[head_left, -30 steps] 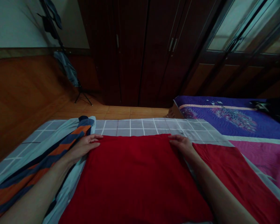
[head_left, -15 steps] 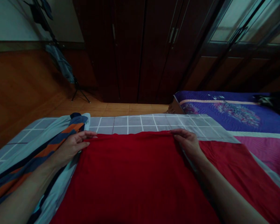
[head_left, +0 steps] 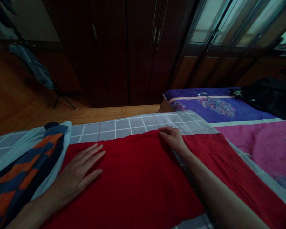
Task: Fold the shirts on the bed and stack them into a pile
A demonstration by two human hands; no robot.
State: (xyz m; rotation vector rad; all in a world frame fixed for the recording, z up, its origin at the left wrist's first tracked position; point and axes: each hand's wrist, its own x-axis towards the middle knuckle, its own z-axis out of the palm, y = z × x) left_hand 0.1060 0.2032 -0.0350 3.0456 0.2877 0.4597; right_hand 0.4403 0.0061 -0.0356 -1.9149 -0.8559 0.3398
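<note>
- Under the left grip (head_left: 73,173) lies a red cloth (head_left: 133,178), spread flat; this hand is wide open, palm down and fingers fanned, pressing on the cloth's near left part and holding nothing.
- At the far edge of the red cloth sits the right grip (head_left: 173,138), narrower, with its fingers curled down onto the hem; whether it actually pinches the fabric or only rests on it, I cannot tell.
- Between the two grips, the red cloth is smooth, with faint creases near the right forearm.
- Just left of the left grip, touching the cloth's edge, is a folded cloth (head_left: 26,168) with navy and orange stripes and a pale blue band.
- Beyond the right grip, a grey checked sheet (head_left: 133,125) shows past the cloth's far edge.
- Right of the right grip runs a red panel (head_left: 219,162), and further right lies a quilt (head_left: 257,143) in pink and purple, with a dark bundle (head_left: 264,97) on its far side.
- Well ahead of both grips stands a dark wooden wardrobe (head_left: 133,51), with glass-fronted doors (head_left: 211,24) to its right.
- Far off to the left of the grips, a grey garment (head_left: 30,63) hangs on a tripod stand (head_left: 60,100), above a tiled floor (head_left: 124,111).
</note>
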